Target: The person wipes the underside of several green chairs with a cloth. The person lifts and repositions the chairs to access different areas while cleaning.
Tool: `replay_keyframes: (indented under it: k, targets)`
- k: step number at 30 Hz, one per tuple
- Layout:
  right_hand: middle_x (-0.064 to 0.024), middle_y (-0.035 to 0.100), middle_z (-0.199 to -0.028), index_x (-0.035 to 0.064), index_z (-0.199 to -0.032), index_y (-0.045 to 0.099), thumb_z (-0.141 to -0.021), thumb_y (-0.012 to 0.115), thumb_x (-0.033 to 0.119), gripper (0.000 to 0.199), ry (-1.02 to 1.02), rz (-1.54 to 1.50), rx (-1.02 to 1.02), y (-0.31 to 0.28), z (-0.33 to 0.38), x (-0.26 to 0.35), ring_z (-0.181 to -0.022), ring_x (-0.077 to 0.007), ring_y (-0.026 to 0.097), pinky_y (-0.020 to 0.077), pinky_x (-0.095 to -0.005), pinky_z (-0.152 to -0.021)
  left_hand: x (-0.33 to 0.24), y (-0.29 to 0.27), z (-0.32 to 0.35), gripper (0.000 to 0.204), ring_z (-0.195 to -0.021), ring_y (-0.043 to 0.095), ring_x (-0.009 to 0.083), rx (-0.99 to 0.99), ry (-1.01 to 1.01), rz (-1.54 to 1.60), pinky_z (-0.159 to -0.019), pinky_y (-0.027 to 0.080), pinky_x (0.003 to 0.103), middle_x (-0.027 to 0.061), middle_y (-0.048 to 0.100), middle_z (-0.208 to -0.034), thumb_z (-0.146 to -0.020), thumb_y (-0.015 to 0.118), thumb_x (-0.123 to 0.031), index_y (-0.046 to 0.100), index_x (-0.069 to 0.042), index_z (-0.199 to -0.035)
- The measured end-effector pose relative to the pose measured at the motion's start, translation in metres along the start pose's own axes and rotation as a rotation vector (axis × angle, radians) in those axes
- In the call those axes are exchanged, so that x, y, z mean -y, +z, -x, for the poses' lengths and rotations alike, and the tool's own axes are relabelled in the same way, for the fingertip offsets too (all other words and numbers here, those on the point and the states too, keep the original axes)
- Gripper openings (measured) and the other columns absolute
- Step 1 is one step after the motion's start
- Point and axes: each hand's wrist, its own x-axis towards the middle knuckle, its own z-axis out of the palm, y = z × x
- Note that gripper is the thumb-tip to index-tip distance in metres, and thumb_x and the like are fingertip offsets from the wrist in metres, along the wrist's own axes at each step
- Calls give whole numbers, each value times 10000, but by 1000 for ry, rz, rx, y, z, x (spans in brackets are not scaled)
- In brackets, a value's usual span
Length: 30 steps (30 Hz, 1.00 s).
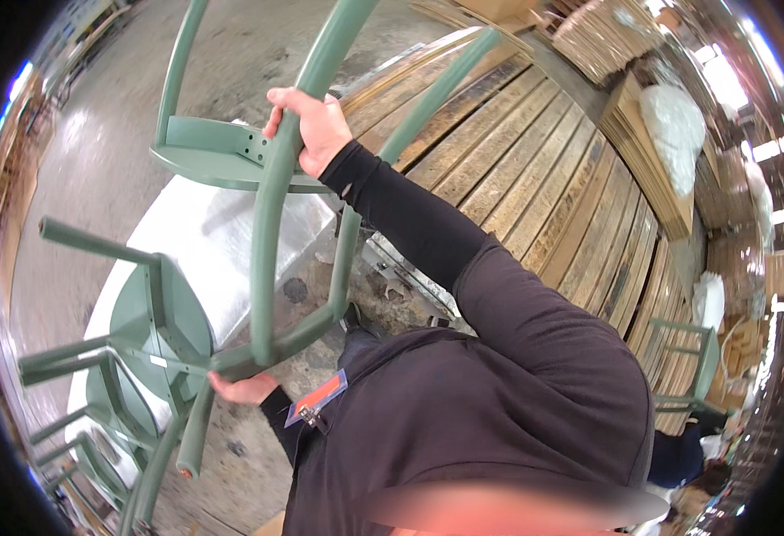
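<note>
My right hand (313, 129) is wrapped round a thick leg of a green chair (273, 223), which is held upended. The chair's underside frame with screw holes shows left of that hand, and its curved rail bends round at the lower end. Under that rail's left end, my left hand (244, 388) grips from below, its fingers partly hidden. Directly beside the left hand are other green chairs (161, 313), upside down with round seats and legs pointing outward. They lie on a white sheet-covered surface (200, 219).
A wooden slatted platform (535, 170) fills the right side. Flat cardboard stacks (646, 152) and a plastic-wrapped bundle (673, 134) stand beyond it. Another green chair (687, 362) stands at the far right near a person in dark clothing (678, 456). Stained concrete floor (258, 67) lies ahead.
</note>
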Motion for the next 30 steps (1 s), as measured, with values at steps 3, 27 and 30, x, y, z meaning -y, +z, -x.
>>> replay_keyframes:
  k: [3, 27, 30]
  targets:
    - [-62, 609, -717, 62, -858, 609, -876, 724, 167, 157, -26, -123, -62, -23, 13, 48, -651, -223, 632, 549, -395, -673, -49, 31, -22, 399, -999, 629, 261, 102, 551, -451, -914, 501, 425, 142, 668, -1066, -1015, 490, -284, 680, 59, -1084]
    - [-188, 647, -1028, -49, -938, 591, -971, 537, 365, 419, -320, -1418, -326, -471, 172, 271, -1079, -358, 645, 532, -495, -1050, -55, 471, 651, 437, -851, 634, 116, 1623, 1633, -585, -776, 507, 260, 72, 693, -909, -863, 809, -463, 726, -75, -1048]
    - [-168, 655, -977, -37, -883, 595, -952, 572, 362, 406, -346, -1476, -391, -493, 155, 268, -1036, -338, 662, 556, -495, -1017, -21, 482, 680, 360, -800, 610, 116, 1773, 1645, -581, -702, 501, 276, 52, 655, -846, -866, 816, -371, 691, -77, -1034]
